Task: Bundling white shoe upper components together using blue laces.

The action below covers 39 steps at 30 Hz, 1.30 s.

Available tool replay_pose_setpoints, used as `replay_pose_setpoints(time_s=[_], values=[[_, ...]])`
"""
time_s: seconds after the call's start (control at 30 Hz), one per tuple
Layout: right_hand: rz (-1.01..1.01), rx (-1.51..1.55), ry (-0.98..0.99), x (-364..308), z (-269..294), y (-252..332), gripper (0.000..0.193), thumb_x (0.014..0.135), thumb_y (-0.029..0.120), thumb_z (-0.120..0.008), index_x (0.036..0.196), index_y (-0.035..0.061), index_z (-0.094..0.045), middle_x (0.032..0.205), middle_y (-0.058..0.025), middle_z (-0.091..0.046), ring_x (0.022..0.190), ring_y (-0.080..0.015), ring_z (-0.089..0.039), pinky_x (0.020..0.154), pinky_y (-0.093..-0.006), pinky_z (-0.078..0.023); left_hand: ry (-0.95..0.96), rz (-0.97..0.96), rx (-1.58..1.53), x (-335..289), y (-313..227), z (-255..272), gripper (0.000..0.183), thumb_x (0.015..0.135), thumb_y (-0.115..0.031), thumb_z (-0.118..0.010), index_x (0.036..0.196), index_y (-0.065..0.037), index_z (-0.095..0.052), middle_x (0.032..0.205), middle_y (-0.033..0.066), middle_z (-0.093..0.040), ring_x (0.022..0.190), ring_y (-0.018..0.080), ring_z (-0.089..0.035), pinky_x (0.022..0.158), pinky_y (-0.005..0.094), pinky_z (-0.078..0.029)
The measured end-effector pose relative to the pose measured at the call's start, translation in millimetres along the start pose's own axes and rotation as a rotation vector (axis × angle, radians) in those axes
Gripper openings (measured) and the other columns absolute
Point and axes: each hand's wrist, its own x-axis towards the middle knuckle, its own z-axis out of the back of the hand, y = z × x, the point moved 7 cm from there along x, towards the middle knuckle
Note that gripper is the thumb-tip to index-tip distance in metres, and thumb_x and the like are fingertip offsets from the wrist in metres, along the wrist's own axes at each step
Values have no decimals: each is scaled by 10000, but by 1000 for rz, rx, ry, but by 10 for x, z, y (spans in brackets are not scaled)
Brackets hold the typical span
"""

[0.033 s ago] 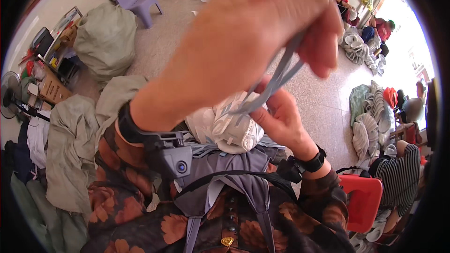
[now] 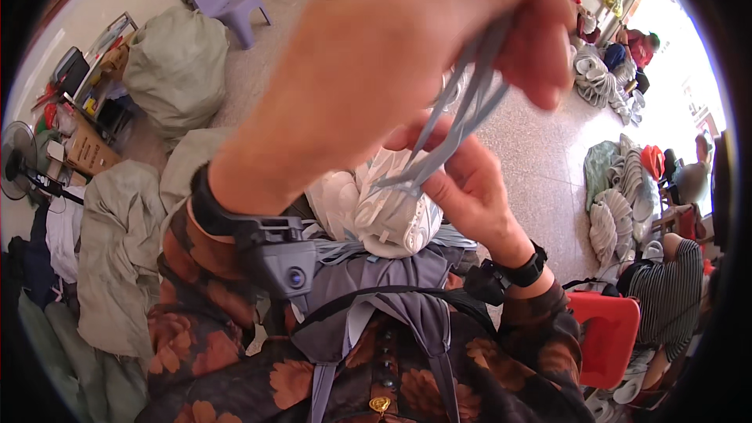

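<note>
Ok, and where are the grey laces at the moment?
In the head view, the grey laces are a little right of centre, running down from the left hand beside the right hand, over the white shoe.

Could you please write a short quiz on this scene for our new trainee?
1. Multiple choice: in the picture, where does the person's left hand appear relative to the right hand? A) higher B) lower C) level with it
2. True or false: a purple chair stands toward the picture's upper left.
3. Fill in the missing colour: the thin strands hanging from the left hand are ____.

Key: 1. A; 2. True; 3. grey.
</note>
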Motion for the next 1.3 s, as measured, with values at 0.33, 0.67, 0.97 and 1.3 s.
replay_pose_setpoints(time_s=[0.33, 0.67, 0.97, 1.3], values=[[-91, -108, 6, -70, 13, 10, 239, 1050, 144, -514, 1196, 22, -659, 763, 13, -566, 738, -66, -529, 692, -228, -443, -103, -25, -369, 189, 219, 360, 369, 1092, -258, -354, 992, -12, -610, 933, 134, -675, 915, 228, -663, 884, 370, -523], [-242, -389, 143, -412, 274, -679, 159, 971, 58, -520, 1045, 9, -652, 683, -79, -581, 636, -166, -585, 620, -331, -493, -509, 222, -396, -217, 971, 1088, 285, 1062, -268, -444, 987, -42, -600, 918, 114, -670, 869, 270, -686, 885, 425, -553], [-415, -372, 655, -998, -328, -948, 106, 900, 74, -570, 975, 14, -615, 816, -169, -673, 795, -356, -675, 717, -420, -524, -540, 397, -353, -691, 1588, 858, 282, 1060, -252, -459, 997, -19, -604, 875, 84, -650, 779, 222, -676, 866, 412, -575], [-411, -269, 751, -1008, -559, -1024, 165, 926, 34, -523, 1059, -5, -613, 882, -139, -682, 815, -287, -667, 748, -369, -528, -607, 386, -324, -813, 1472, 1014, 262, 1063, -247, -467, 1039, -21, -598, 781, 39, -596, 631, 147, -599, 766, 370, -583]])
